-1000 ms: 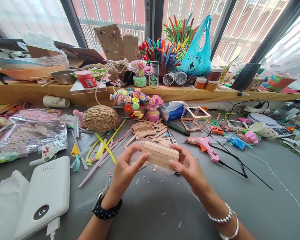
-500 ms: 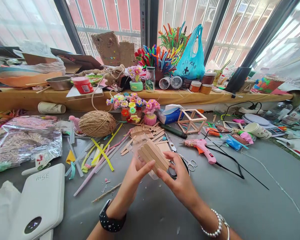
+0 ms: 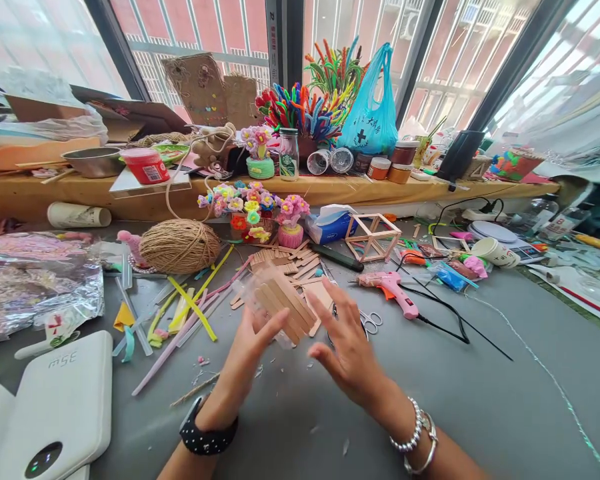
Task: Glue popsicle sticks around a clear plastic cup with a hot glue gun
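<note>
My left hand grips a flat panel of popsicle sticks laid side by side, its thumb across the front. Clear plastic film shows around the panel's left and lower edges. My right hand is just right of the panel, fingers spread and holding nothing. Behind the panel lies a pile of loose popsicle sticks. Scissors lie partly hidden behind my right hand. A pink glue gun rests farther right, near a cube frame of sticks.
At the left are a ball of twine, straws and yellow strips, and a white power bank. A black cable trails from the glue gun. Behind runs a ledge crowded with jars, pipe cleaners and a blue bag.
My right hand has let go of the stick panel and moved slightly away with its fingers spread. My left hand still holds the panel. The view has shifted a little.
</note>
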A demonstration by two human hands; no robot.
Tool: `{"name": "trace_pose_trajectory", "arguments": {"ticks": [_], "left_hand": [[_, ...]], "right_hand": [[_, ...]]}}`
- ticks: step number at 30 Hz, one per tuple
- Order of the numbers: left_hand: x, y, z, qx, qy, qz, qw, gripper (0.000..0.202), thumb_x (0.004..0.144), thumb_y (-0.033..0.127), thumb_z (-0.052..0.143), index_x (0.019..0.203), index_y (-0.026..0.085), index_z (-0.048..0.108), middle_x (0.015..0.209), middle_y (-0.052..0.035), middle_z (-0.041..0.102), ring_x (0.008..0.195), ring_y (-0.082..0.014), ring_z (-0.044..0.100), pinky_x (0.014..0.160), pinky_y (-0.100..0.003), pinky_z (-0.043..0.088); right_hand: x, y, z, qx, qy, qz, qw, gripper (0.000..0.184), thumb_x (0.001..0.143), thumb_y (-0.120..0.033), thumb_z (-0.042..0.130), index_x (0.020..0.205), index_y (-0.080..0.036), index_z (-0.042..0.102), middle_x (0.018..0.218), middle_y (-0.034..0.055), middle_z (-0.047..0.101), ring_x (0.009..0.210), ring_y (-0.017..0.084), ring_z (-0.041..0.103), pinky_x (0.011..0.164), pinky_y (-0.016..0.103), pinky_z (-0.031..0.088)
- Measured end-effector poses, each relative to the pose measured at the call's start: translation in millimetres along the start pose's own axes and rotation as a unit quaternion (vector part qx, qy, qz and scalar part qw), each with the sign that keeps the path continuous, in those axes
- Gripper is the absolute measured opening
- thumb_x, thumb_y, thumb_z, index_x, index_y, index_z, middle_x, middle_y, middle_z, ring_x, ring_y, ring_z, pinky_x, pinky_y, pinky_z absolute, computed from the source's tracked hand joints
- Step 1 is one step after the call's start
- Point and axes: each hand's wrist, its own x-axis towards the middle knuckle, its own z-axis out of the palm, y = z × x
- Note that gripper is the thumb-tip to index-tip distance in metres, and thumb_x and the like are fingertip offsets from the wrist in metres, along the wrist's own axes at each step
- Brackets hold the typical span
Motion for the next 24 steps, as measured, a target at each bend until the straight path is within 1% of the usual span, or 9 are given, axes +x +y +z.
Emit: {"name": "trace_pose_trajectory", "arguments": {"ticks": [2, 4, 5, 8, 11, 14, 17, 21, 24], "left_hand": [[5.7, 0.9, -8.0, 0.038, 0.023, 0.033, 0.998, 0.071, 0.063, 0.033, 0.069, 0.123, 0.019, 0.034, 0.125, -0.0105, 0.052, 0.116, -0.026, 0.048, 0.095, -0.037, 0.039], [13.1, -1.5, -18.1, 0.085, 0.054, 0.082, 0.992, 0.071, 0.062, 0.032, 0.07, 0.122, 0.021, 0.033, 0.126, -0.0107, 0.049, 0.116, -0.0243, 0.047, 0.097, -0.037, 0.037], [17.1, -3.5, -23.4, 0.107, 0.054, 0.108, 0.987, 0.073, 0.063, 0.032, 0.069, 0.123, 0.021, 0.03, 0.126, -0.0107, 0.048, 0.118, -0.0235, 0.045, 0.099, -0.038, 0.035], [27.1, -9.6, -37.4, 0.205, 0.091, 0.151, 0.963, 0.076, 0.06, 0.034, 0.071, 0.122, 0.022, 0.028, 0.123, -0.0115, 0.047, 0.121, -0.0253, 0.041, 0.101, -0.044, 0.03], [31.1, -11.0, -43.6, 0.289, 0.127, 0.16, 0.935, 0.07, 0.061, 0.037, 0.068, 0.117, 0.019, 0.03, 0.119, -0.0132, 0.046, 0.119, -0.0277, 0.042, 0.099, -0.047, 0.03], [30.6, -8.7, -42.5, 0.328, 0.137, 0.159, 0.921, 0.062, 0.061, 0.038, 0.066, 0.11, 0.018, 0.031, 0.116, -0.0142, 0.046, 0.116, -0.0285, 0.044, 0.098, -0.047, 0.032], [30.0, -7.1, -40.5, 0.358, 0.136, 0.141, 0.913, 0.061, 0.062, 0.04, 0.063, 0.108, 0.017, 0.031, 0.12, -0.0176, 0.042, 0.117, -0.0303, 0.043, 0.098, -0.048, 0.031], [31.5, -9.1, -41.8, 0.38, 0.124, 0.132, 0.907, 0.069, 0.064, 0.043, 0.061, 0.116, 0.012, 0.028, 0.129, -0.0232, 0.034, 0.124, -0.0331, 0.033, 0.1, -0.049, 0.026], [33.0, -11.9, -43.7, 0.389, 0.145, 0.136, 0.9, 0.079, 0.064, 0.04, 0.062, 0.124, 0.009, 0.021, 0.133, -0.0252, 0.03, 0.128, -0.0338, 0.026, 0.102, -0.051, 0.02]], "right_hand": [[1.9, 4.3, -4.3, 0.026, 0.037, 0.044, 0.998, 0.059, 0.085, -0.052, 0.035, 0.134, -0.021, 0.027, 0.139, 0.0104, 0.029, 0.128, 0.024, 0.025, 0.104, 0.045, 0.025], [3.9, 8.3, -8.3, 0.053, 0.058, 0.087, 0.993, 0.048, 0.084, -0.04, 0.045, 0.127, -0.02, 0.038, 0.128, 0.0105, 0.042, 0.121, 0.022, 0.036, 0.1, 0.042, 0.032], [4.7, 9.8, -9.9, 0.06, 0.062, 0.099, 0.991, 0.041, 0.083, -0.035, 0.047, 0.121, -0.02, 0.044, 0.123, 0.0101, 0.046, 0.117, 0.021, 0.041, 0.097, 0.041, 0.035], [5.9, 11.8, -11.1, 0.039, 0.038, 0.09, 0.994, 0.023, 0.08, -0.023, 0.051, 0.101, -0.02, 0.058, 0.111, 0.0092, 0.055, 0.105, 0.022, 0.049, 0.088, 0.04, 0.041], [4.7, 10.1, -6.9, -0.011, -0.011, 0.054, 0.998, 0.014, 0.075, -0.019, 0.057, 0.088, -0.019, 0.062, 0.098, 0.008, 0.061, 0.095, 0.023, 0.054, 0.083, 0.041, 0.043], [2.1, 6.6, -0.7, -0.052, -0.049, 0.036, 0.997, 0.019, 0.071, -0.02, 0.063, 0.089, -0.018, 0.062, 0.093, 0.0072, 0.064, 0.09, 0.024, 0.056, 0.088, 0.045, 0.039], [-0.4, 4.5, 4.6, -0.086, -0.069, 0.041, 0.993, 0.024, 0.07, -0.021, 0.065, 0.094, -0.017, 0.061, 0.094, 0.0073, 0.065, 0.092, 0.024, 0.055, 0.093, 0.047, 0.034], [-2.1, 5.8, 9.7, -0.111, -0.072, 0.037, 0.99, 0.02, 0.071, -0.022, 0.065, 0.09, -0.017, 0.061, 0.092, 0.0056, 0.066, 0.091, 0.023, 0.056, 0.094, 0.047, 0.033], [-2.3, 7.9, 12.6, -0.119, -0.068, 0.024, 0.99, 0.014, 0.072, -0.019, 0.063, 0.086, -0.019, 0.062, 0.088, 0.0037, 0.067, 0.089, 0.021, 0.057, 0.095, 0.047, 0.032]]}}
